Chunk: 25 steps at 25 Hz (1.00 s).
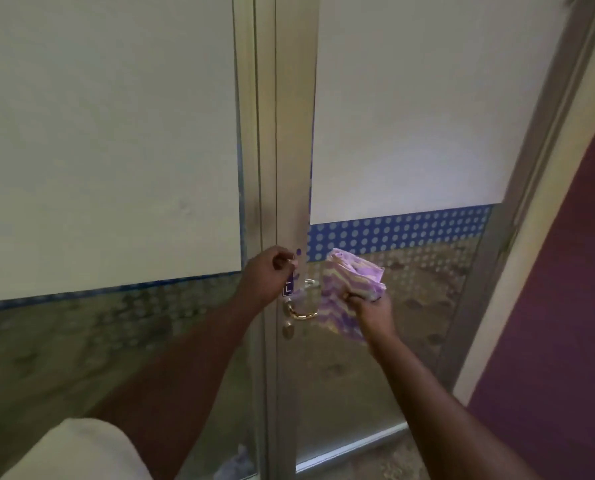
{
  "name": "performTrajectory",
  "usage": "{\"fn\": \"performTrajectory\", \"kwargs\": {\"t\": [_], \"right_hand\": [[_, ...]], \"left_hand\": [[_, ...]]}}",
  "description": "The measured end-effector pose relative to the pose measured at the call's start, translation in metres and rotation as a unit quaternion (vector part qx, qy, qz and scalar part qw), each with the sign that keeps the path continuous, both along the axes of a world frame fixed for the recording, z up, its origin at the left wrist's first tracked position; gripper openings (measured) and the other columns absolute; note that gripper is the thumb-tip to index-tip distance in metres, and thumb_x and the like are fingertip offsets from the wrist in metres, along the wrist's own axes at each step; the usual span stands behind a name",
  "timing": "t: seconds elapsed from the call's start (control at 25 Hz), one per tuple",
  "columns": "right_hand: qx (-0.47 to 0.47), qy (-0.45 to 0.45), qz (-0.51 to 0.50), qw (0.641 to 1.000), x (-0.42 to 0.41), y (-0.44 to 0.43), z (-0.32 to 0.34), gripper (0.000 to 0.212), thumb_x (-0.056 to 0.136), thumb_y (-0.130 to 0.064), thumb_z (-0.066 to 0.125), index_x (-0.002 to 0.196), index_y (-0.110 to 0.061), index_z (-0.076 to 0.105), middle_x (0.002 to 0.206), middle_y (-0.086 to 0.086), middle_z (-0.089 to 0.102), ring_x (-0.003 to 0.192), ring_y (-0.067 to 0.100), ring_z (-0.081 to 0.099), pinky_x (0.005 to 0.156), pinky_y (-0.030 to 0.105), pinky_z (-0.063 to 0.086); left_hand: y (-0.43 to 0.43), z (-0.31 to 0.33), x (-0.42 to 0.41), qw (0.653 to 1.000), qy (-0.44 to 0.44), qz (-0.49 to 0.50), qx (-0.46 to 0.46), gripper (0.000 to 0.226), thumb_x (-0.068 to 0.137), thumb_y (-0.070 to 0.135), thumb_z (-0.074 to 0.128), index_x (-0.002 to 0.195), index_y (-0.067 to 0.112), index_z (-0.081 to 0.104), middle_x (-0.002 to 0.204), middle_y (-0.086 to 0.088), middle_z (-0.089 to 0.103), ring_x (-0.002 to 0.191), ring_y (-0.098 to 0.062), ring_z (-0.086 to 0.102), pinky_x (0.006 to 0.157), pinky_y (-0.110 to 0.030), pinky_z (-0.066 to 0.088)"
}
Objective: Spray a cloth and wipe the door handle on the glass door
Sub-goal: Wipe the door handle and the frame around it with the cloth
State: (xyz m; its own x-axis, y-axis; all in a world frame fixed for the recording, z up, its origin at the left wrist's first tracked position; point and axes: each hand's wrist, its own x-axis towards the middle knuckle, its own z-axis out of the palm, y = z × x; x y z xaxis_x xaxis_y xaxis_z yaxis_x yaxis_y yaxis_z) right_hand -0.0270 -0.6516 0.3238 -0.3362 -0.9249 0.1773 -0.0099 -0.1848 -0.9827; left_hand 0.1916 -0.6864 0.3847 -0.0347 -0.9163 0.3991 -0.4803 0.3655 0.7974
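Your right hand (368, 306) gripped the soft, limp cloth (351, 285), bunched just right of the brass door handle (301, 311); your left hand (268, 275) pinched something small, unclear what.

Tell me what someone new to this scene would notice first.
Two bare arms reach to the middle of a glass door. The right hand grips a bunched purple and yellow cloth just right of the brass door handle. The left hand is closed on a small object, too hidden to identify, just above the handle.
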Motion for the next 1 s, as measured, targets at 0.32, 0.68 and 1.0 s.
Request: {"fn": "performTrajectory", "kwargs": {"t": [0.32,0.68,1.0], "right_hand": [[0.030,0.010,-0.013,0.999,0.014,-0.087,-0.023,0.021,0.091,-0.019,0.078,0.112,-0.016,0.075,0.095,0.002,0.078,0.086,0.019,0.075,0.064,0.024,0.052],[-0.224,0.205,-0.103,0.947,0.048,-0.136,-0.005,0.022,0.092,-0.018,0.065,0.114,-0.019,0.061,0.107,-0.010,0.056,0.098,0.020,0.058,0.078,0.038,0.051],[-0.251,0.396,-0.047,0.882,0.089,-0.168,-0.025,0.054,0.079,0.000,0.061,0.131,-0.011,0.071,0.139,0.015,0.063,0.119,0.036,0.063,0.093,0.045,0.053]], "left_hand": [[-0.053,0.023,0.040,0.944,-0.227,0.131,-0.199,0.037,0.101,0.026,0.062,0.136,0.015,0.061,0.145,-0.007,0.060,0.137,-0.025,0.053,0.112,-0.041,0.046],[-0.130,0.042,0.032,0.841,-0.396,0.080,-0.361,0.049,0.101,0.018,0.052,0.149,0.009,0.050,0.168,-0.014,0.026,0.159,-0.030,0.013,0.130,-0.048,0.015],[-0.167,0.040,0.031,0.789,-0.443,0.031,-0.424,0.061,0.093,0.017,0.058,0.152,0.005,0.045,0.165,-0.020,0.032,0.155,-0.037,0.026,0.129,-0.048,0.009]]}}
